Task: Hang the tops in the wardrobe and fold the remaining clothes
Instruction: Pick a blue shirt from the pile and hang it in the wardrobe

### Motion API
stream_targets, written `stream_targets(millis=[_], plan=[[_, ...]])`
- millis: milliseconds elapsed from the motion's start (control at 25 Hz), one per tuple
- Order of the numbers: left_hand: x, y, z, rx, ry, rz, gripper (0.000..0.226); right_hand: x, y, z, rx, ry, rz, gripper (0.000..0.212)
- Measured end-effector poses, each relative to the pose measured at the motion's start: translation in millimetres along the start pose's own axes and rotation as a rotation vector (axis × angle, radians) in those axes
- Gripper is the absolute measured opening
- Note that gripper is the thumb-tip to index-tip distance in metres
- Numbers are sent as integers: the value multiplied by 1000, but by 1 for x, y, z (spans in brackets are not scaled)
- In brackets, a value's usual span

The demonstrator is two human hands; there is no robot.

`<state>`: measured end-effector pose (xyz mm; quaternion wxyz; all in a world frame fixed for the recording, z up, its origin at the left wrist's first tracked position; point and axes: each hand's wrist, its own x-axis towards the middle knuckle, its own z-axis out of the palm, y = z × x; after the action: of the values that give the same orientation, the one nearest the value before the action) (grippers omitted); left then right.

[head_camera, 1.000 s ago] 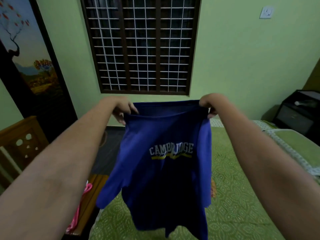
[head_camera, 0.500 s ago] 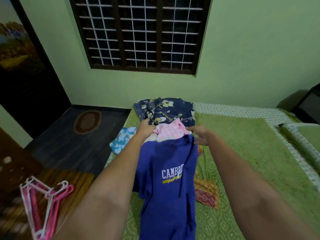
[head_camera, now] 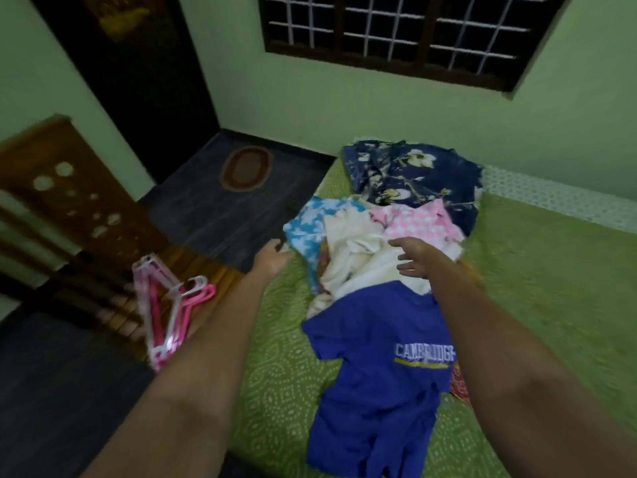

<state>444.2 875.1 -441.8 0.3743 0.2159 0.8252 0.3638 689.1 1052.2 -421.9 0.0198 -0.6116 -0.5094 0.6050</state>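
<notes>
We have the blue T-shirt (head_camera: pixel 375 374) lying flat near the bed's (head_camera: pixel 551 288) front edge, unhung. Both hands hold nothing: left hand (head_camera: pixel 274 258) and right hand (head_camera: pixel 415 260) reach with loose fingers over the unfolded pile (head_camera: pixel 372 243). Hangers (head_camera: pixel 169 305) wait on the floor; nearly everything remains.

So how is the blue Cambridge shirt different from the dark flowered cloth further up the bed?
The blue shirt is one plain colour with white lettering; the flowered cloth is navy with pale blossoms. The blue shirt lies nearest the person, spread lengthwise; the flowered cloth sits farthest away, near the wall. Pink-checked and cream clothes separate them. Both rest on the green bedspread, and neither hand holds them.
</notes>
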Motion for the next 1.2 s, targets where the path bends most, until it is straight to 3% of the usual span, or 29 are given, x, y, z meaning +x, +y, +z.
stream_targets(millis=[40,160,200,320,440,680,760,880,1000,1080,1120,1200], plan=[[4,-27,-24,-14,38,-39,62,0,-11,33,-39,-55,-13,51],[4,-110,-96,-73,134,-91,14,4,-33,146,-151,-217,-15,18],[3,-136,-124,-85,207,-115,9,6,-37,189,-190,-258,-6,12],[11,-205,-196,-30,319,-268,18,24,-34,302,-284,-313,-11,9],[50,-270,-250,104,289,-379,24,57,-23,411,-338,-350,-14,12],[174,-378,-278,166,169,-376,17,153,7,592,-451,-342,-9,25],[209,-411,-268,146,82,-378,20,179,18,635,-532,-314,-36,26],[248,-456,-247,-103,82,-515,30,208,32,678,-647,-266,-52,38],[312,-594,-209,8,68,-568,40,223,43,693,-621,-173,-25,43],[329,-620,-201,137,102,-539,38,224,45,695,-683,-165,-52,39],[335,-618,-195,179,123,-526,28,225,45,697,-704,-170,-71,36],[305,-533,-221,205,165,-526,14,223,43,698,-700,-175,-93,32]])
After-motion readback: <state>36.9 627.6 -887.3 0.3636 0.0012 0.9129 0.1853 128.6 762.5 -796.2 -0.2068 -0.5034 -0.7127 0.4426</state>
